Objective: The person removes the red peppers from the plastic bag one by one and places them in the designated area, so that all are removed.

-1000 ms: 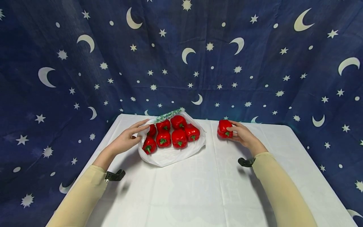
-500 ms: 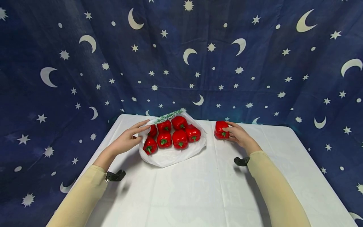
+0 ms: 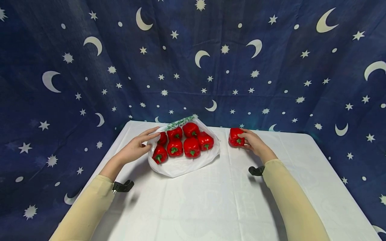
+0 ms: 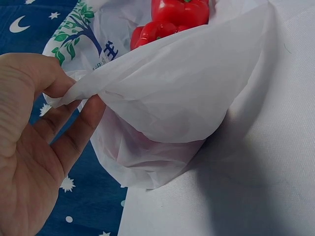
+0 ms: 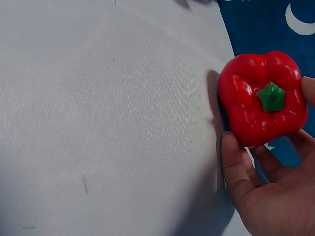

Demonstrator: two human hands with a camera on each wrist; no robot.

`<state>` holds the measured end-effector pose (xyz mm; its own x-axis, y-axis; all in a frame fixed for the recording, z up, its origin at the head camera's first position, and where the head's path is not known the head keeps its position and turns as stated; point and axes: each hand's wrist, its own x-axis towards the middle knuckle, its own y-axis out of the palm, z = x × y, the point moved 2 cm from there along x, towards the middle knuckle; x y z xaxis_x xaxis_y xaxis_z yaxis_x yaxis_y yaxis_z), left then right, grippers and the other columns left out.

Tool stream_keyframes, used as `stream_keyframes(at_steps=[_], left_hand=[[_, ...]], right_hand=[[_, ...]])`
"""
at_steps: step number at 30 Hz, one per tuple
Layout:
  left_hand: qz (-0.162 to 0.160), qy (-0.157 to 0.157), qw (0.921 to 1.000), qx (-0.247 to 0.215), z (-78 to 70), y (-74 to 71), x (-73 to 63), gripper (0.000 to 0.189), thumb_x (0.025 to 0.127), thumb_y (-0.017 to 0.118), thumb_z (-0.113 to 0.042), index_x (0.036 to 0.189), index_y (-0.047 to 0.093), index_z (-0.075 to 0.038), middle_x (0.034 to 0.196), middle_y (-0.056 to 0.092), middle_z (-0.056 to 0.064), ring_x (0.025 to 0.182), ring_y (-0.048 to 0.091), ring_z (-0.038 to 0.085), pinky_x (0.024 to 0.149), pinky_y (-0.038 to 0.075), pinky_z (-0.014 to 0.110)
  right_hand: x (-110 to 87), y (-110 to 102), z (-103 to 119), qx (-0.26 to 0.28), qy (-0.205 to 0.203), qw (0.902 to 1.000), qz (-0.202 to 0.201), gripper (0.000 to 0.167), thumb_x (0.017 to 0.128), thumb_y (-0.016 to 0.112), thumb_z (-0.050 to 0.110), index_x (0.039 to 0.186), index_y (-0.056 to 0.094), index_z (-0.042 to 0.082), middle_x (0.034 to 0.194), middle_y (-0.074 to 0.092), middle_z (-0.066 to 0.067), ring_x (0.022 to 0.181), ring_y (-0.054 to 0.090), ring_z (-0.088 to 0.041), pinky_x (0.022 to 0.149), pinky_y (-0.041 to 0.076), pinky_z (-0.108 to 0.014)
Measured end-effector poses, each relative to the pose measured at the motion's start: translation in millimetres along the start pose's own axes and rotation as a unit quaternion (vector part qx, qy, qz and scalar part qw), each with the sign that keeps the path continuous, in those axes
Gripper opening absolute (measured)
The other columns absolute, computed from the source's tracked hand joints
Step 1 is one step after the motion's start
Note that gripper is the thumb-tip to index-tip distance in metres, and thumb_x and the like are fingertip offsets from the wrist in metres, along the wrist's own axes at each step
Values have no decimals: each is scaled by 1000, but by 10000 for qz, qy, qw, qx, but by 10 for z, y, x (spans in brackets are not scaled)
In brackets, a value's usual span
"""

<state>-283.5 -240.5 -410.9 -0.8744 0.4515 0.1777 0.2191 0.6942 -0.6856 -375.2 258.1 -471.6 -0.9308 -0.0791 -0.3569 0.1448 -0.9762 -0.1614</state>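
Observation:
A white plastic bag (image 3: 178,167) with a green leafy print lies with its mouth open toward me, several red bell peppers (image 3: 191,148) inside it. At its left side my left hand (image 3: 134,149) pinches the rim; the left wrist view shows the thumb and fingers (image 4: 81,130) on the bunched plastic (image 4: 167,88). To the right of the bag, my right hand (image 3: 254,144) holds another red bell pepper (image 3: 235,137) near the table's back edge. In the right wrist view this pepper (image 5: 263,98) shows its green stem, thumb on one side and fingers beneath.
A white cloth covers the table (image 3: 205,207). Behind and beside it hangs a dark blue curtain (image 3: 181,60) with moons and stars. Each wrist wears a black strap device (image 3: 123,186).
My right hand has moved slightly left with its bell pepper, toward the bag, then stayed nearly still. The left hand keeps its place at the bag's rim.

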Motion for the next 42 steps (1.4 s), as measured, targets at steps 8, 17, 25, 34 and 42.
stream_keyframes(at_steps=[8, 17, 25, 34, 42], left_hand=[[-6, 16, 10000, 0, -22, 3, 7, 56, 99, 52, 1, 152, 52, -17, 165, 29, -11, 143, 35, 19, 86, 51, 37], [0, -40, 10000, 6, -31, 7, 4, 56, 99, 52, 1, 152, 52, -17, 165, 28, -11, 144, 35, 20, 87, 51, 38], [-69, 118, 9999, 95, -21, 17, 8, 56, 98, 52, 2, 151, 53, -14, 165, 31, -5, 136, 41, 24, 76, 50, 29], [-65, 27, 10000, 44, -24, 19, 10, 56, 97, 53, 3, 151, 54, -14, 165, 31, -6, 132, 43, 22, 74, 50, 28], [-21, 63, 10000, 60, -17, 18, 25, 56, 98, 53, 3, 152, 52, -14, 165, 29, -7, 140, 38, 22, 78, 50, 28]], right_hand=[[-35, -46, -19, -25, 17, 10000, 29, 74, 102, 56, 28, 166, 19, 16, 162, 31, -18, 131, 44, -33, 101, 49, -40], [-118, -105, 3, -102, -125, 9992, -363, 77, 103, 56, 30, 166, 15, 15, 165, 24, -20, 142, 37, -41, 108, 43, -47], [-247, -212, 53, -344, -739, 9939, -746, 70, 103, 56, 29, 163, 25, 9, 161, 33, -22, 142, 40, -41, 110, 39, -51], [-408, -224, 129, -118, -1296, 9873, -915, 69, 103, 58, 32, 161, 30, 7, 156, 40, -22, 141, 40, -39, 112, 37, -53], [-596, -131, 286, 22, -1835, 9795, -830, 63, 104, 58, 28, 160, 35, 8, 157, 42, -18, 138, 45, -29, 109, 42, -47]])
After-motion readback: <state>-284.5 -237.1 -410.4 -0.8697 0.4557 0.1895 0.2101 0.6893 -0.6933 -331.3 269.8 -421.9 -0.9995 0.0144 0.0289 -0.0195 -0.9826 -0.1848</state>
